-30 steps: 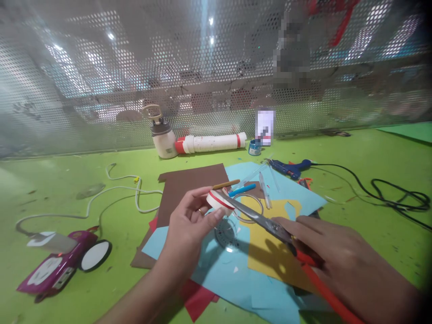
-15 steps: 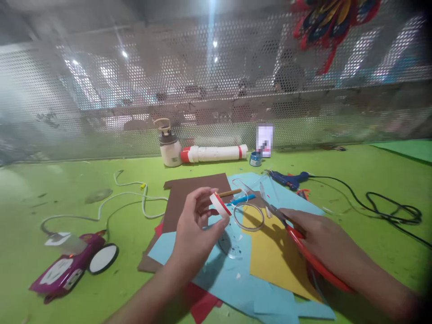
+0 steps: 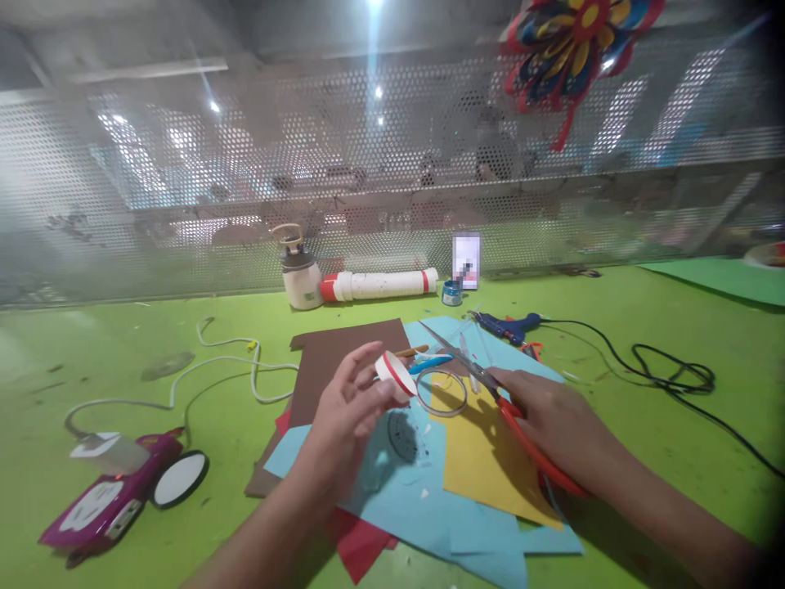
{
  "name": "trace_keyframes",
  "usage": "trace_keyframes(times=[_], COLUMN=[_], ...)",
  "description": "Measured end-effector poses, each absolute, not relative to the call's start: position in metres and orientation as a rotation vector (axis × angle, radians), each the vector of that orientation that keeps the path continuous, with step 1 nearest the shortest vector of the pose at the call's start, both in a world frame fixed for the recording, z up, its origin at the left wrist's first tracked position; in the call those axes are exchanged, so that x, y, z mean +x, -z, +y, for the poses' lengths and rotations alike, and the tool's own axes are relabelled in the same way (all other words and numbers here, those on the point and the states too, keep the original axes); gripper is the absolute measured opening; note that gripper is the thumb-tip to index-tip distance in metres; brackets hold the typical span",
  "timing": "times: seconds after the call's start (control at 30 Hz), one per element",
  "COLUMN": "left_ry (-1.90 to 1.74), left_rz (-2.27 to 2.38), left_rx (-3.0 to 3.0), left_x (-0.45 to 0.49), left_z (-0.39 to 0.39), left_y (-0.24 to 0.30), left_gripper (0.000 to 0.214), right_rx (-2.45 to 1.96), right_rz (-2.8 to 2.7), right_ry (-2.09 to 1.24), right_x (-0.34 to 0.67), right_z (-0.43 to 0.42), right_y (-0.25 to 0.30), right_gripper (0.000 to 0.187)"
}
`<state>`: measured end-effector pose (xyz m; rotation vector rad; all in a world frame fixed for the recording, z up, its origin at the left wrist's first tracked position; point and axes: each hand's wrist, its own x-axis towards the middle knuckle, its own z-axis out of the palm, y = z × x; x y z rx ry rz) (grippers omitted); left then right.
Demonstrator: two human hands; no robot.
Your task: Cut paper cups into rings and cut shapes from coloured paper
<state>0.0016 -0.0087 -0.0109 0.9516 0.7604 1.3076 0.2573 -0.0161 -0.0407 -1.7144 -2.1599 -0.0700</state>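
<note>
My left hand [image 3: 349, 409] pinches a small white disc with a red band [image 3: 396, 374] between thumb and fingers, held above the paper stack. My right hand [image 3: 552, 417] is closed round the red handles of a pair of scissors [image 3: 484, 380], whose metal blades point up and left over the papers. Below the hands lie a yellow sheet [image 3: 484, 458], light blue sheets [image 3: 405, 491], a brown sheet [image 3: 343, 352] and red paper [image 3: 361, 548]. A clear plastic ring [image 3: 442, 393] and a dark dotted disc [image 3: 403, 435] rest on the papers.
On the green table [image 3: 245, 540]: a purple toy car with a white wheel [image 3: 116, 495], a white cable [image 3: 214, 368], a blue glue gun [image 3: 506, 325] with a black cord [image 3: 675, 376], a white bottle [image 3: 298, 278], a white tube [image 3: 380, 285], a small blue jar [image 3: 452, 293]. A perforated metal screen [image 3: 184, 188] stands behind.
The scissor blades have come away from the white disc and swung right. My left hand has tilted the disc. The view has tipped upward, showing a paper flower at the top right.
</note>
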Motion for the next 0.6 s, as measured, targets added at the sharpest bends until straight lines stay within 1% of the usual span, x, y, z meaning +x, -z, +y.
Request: trace_keyframes(times=[0.07,0.13,0.33,0.6], left_ry=[-1.257,-1.258,-1.260,-1.234], left_rz=[0.691,0.656,0.646,0.612], left_rx=[0.789,0.683,0.517,0.519], left_x=[-0.001,-0.003,-0.002,-0.006], left_z=[-0.006,-0.002,0.007,0.011], left_y=[0.011,0.012,0.013,0.014], left_gripper=[0.034,0.029,0.031,0.037], right_rx=[-1.758,-1.811,-1.908,-1.928], right_rz=[-2.186,-2.201,-2.229,-2.297], right_ry=[0.034,0.004,-0.069,-0.096], right_x=[0.257,0.257,0.256,0.255], right_z=[-0.016,-0.014,-0.010,-0.010], right_y=[0.040,0.039,0.039,0.041], right_gripper=[0.037,0.037,0.038,0.046])
